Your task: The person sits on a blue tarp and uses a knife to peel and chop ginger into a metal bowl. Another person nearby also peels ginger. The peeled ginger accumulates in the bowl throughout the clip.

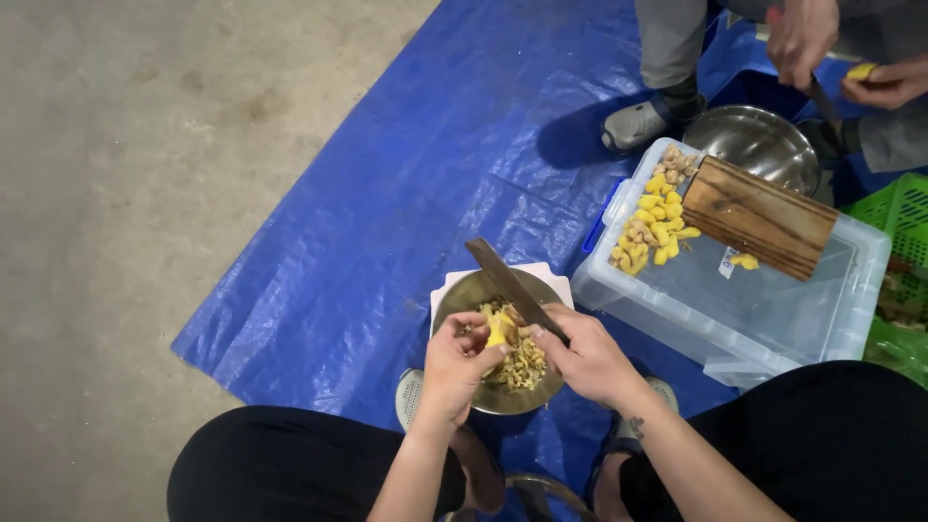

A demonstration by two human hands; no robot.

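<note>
Soft, even overhead light fills the scene, fairly bright, and the blue tarp (425,193) shows pale crinkled glare across its folds. A dark shadow lies on the tarp beside the co-worker's shoe (633,124), and the steel bowl (764,145) just right of it catches a dull sheen. Focus is slightly soft throughout, with mild stretching toward the tarp's far corners.

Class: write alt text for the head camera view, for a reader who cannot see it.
A person's left hand holds a yellow ginger piece over a metal bowl of peelings while the right hand works it with a knife. Peeled pieces lie on a clear bin's lid, on blue tarp.
</note>
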